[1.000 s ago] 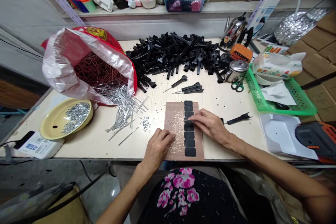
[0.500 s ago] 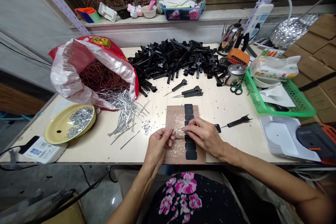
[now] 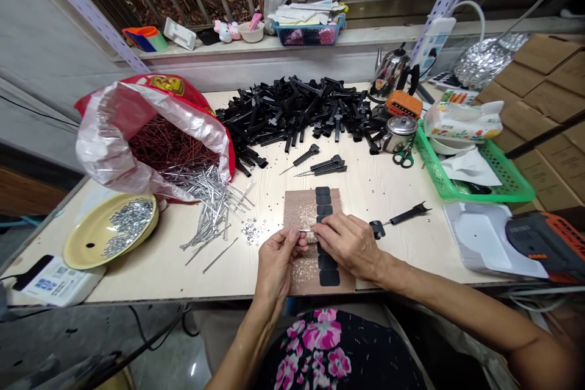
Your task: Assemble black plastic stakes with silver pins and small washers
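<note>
Over a brown board point(image 3: 299, 280) with a column of black rectangular pads point(image 3: 328, 278), my two hands meet fingertip to fingertip. A short stretch of a thin metal rod point(image 3: 305, 230) shows between them. My left hand point(image 3: 278, 259) pinches its left end, with the fingers curled. From the other side my right hand point(image 3: 351, 244) is closed on the right end, covering some of the pads. Right of that hand lie a loose black pad point(image 3: 377, 230) and a black-handled tool with a metal shaft point(image 3: 408, 213). Small metal washers point(image 3: 253, 230) are scattered left of the board.
Loose metal rods point(image 3: 212, 213) spill from a red bag point(image 3: 158, 94). A yellow bowl point(image 3: 73, 234) holds small metal pieces. Behind the board lies a heap of black plastic parts point(image 3: 297, 109). A green basket point(image 3: 521, 189), kettle point(image 3: 390, 76), scissors point(image 3: 404, 158) and power tool point(image 3: 539, 244) are at right.
The camera view has shifted slightly, so the table sits lower and further left. Both hands keep their pinch on the rod, close together over the board.
</note>
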Tool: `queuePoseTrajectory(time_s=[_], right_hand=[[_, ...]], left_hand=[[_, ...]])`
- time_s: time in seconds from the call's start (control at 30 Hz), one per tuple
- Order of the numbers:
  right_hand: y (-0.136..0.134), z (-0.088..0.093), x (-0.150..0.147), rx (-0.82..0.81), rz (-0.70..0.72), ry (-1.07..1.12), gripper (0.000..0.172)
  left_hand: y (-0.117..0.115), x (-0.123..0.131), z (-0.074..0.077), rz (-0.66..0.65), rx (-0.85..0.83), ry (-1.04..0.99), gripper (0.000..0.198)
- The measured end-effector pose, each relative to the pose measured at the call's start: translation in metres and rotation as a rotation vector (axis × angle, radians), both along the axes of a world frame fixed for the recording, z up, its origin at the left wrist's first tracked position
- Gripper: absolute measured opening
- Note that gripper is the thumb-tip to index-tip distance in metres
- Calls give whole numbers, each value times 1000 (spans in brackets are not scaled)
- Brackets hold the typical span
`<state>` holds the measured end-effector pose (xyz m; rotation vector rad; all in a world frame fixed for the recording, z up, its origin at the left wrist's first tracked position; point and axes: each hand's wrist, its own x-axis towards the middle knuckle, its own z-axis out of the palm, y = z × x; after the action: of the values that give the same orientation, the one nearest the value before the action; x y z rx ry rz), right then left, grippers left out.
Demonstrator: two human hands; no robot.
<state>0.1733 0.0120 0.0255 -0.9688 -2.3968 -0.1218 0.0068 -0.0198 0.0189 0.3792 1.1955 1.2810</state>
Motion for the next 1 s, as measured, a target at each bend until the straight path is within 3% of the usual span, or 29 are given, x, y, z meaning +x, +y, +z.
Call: queuePoseTrajectory(time_s=[0.27,0.43,0.63,0.7,0.77,0.9,1.0], right_hand=[[-2,-15,4,-36,-36,11,14],[-3,-12,4,-107,-32,5,15],[1,1,5,-500,-57,149,21],[3,2,7,-542,-56,189,19],[4,1,7,-451,-64,169,18],[2,-3,7,-94,-93,36,19],[2,-3,6,-37,-89,2,19]], left_hand=[[2,3,-5,-28,54,162,29],[2,2,-10,-58,99,314,28],[2,-1,-6,-95,96,419,29],[5,-1,-3,-122,100,414,30],[7,0,-2,-142,105,410,30],[12,4,-3,-129,114,370,28],[12,5,-4,-127,99,334,31]])
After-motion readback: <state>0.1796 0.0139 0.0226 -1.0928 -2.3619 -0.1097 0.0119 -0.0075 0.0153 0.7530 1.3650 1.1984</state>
